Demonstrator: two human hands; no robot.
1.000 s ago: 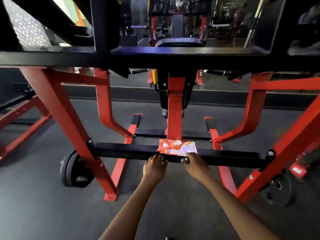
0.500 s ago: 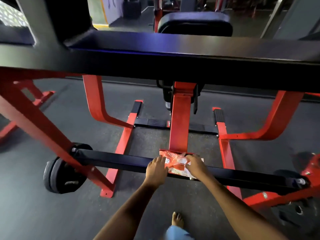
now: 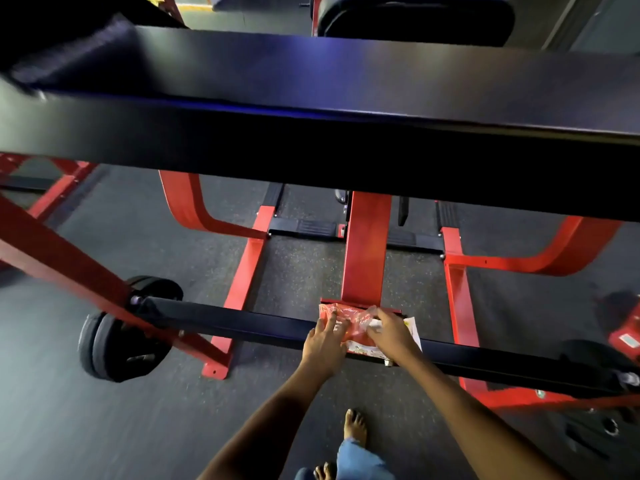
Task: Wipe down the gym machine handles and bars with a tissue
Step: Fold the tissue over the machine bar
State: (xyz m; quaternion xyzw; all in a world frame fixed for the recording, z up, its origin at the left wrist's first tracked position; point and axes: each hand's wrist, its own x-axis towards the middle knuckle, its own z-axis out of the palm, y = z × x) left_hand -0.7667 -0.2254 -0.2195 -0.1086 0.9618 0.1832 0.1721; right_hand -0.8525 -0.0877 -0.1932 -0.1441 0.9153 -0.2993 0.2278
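While I look down through the head camera, both hands sit on a red and white tissue packet (image 3: 360,329) that lies on the low black crossbar (image 3: 242,325) of the gym machine, right at the foot of the red centre post (image 3: 367,244). My left hand (image 3: 323,344) rests on the packet's left end with its fingers fairly straight and spread, pressing rather than gripping. My right hand (image 3: 391,332) has its fingers curled at the packet's top, pinching crinkled clear wrapper; whether a tissue itself is between the fingertips I cannot tell, since the hand covers that spot. The packet's print is too blurred to read, and its right part is hidden under my right hand.

A broad black beam (image 3: 311,109) crosses the upper view and hides much of the frame behind it. A black padded seat (image 3: 415,15) is cut off by the top edge. At the left, a black weight plate (image 3: 117,344) stands on the dark floor beside a slanted red strut (image 3: 62,258). At the right edge, another plate is blurred and partly out of view. Bare feet (image 3: 355,427) and a denim hem show at the bottom.
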